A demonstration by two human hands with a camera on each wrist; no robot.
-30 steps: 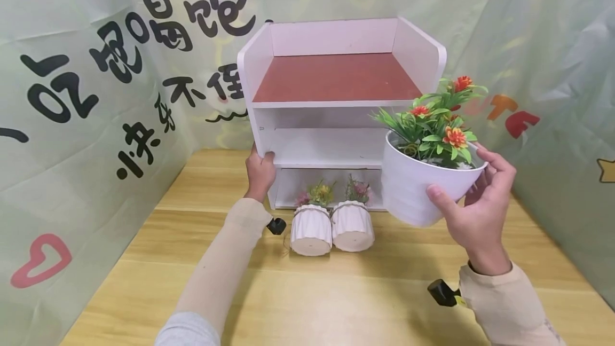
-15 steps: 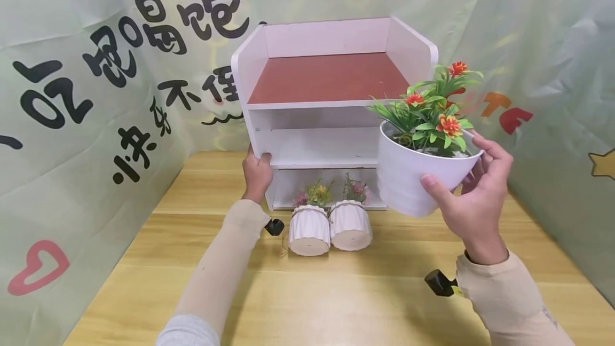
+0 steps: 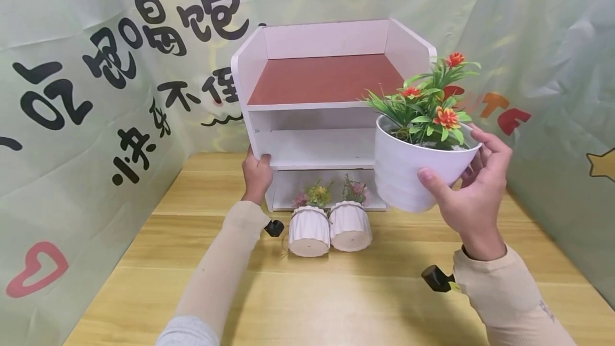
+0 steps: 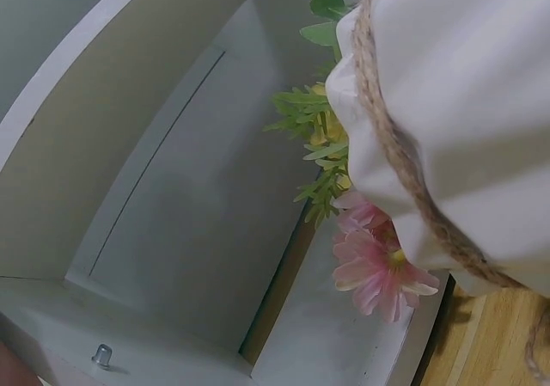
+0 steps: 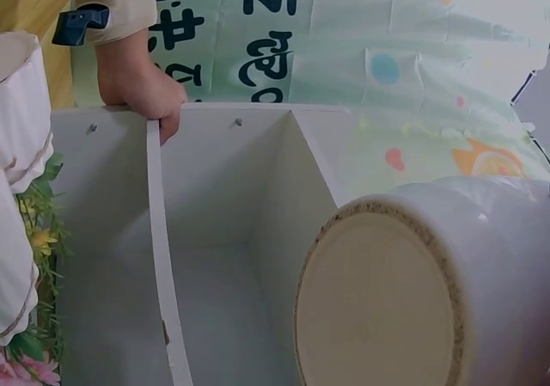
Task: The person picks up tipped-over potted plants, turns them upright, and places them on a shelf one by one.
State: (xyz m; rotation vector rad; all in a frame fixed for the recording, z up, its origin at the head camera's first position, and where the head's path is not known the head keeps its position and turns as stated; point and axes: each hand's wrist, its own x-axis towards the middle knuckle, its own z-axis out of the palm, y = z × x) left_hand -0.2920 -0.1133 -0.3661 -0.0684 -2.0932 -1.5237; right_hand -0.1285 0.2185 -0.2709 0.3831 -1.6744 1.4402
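Note:
My right hand [image 3: 475, 191] grips a large white flowerpot [image 3: 408, 175] by its right side, thumb on the front wall and fingers round the rim. Green leaves and orange-red flowers [image 3: 446, 118] fill this pot, which is held up off the table at the right end of a white shelf unit [image 3: 317, 146]. In the right wrist view the pot's round base [image 5: 378, 296] faces the camera. My left hand [image 3: 257, 175] holds the unit's left side panel, its thumb at the front edge by the middle board. Most of its fingers are hidden behind the panel.
Two small white pots [image 3: 309, 234] with twine and flowers lie on their sides before the bottom compartment, bases toward me. The unit's top board [image 3: 326, 79] is red-brown with raised walls. Printed cloth [image 3: 81, 138] encloses the wooden table [image 3: 307, 303].
My right hand has raised the large flowerpot a little and shifted it slightly left. My left hand keeps its hold on the shelf unit; the small pots stay where they were.

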